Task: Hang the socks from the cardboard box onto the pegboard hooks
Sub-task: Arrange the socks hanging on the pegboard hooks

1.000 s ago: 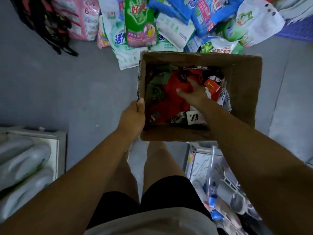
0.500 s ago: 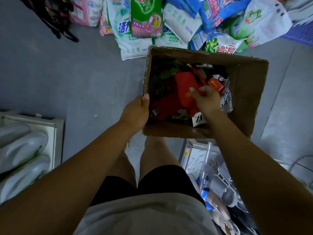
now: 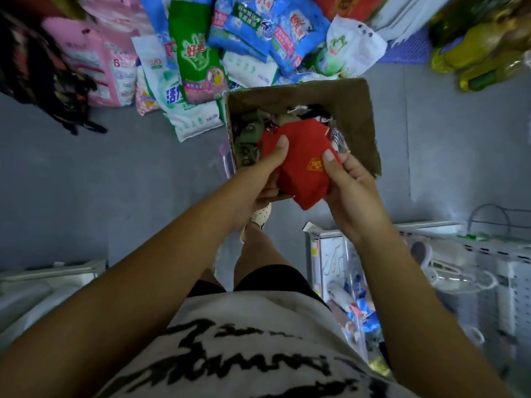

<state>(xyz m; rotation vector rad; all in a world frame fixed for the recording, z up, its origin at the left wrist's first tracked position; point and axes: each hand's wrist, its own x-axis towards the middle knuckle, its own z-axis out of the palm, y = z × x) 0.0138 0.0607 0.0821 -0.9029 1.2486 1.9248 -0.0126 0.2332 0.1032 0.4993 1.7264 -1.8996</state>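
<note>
An open cardboard box (image 3: 353,110) stands on the grey floor in front of me. Inside it lie olive-green socks (image 3: 250,133) and other packaged socks at the back. A bundle of red socks (image 3: 301,156) with a yellow emblem is lifted above the box's near edge. My left hand (image 3: 258,176) grips its left side, thumb on top. My right hand (image 3: 347,185) grips its right side, thumb by the emblem. No pegboard hooks can be made out clearly.
Bags of washing powder (image 3: 195,61) are piled on the floor behind the box, with pink packs (image 3: 100,61) at the left. A white perforated shelf unit (image 3: 431,254) with goods stands at the right, another white shelf (image 3: 51,282) at the left. My legs are below the box.
My right hand has pulled the red socks up out of the box. My left hand has let go of the box's edge and taken the socks' left side.
</note>
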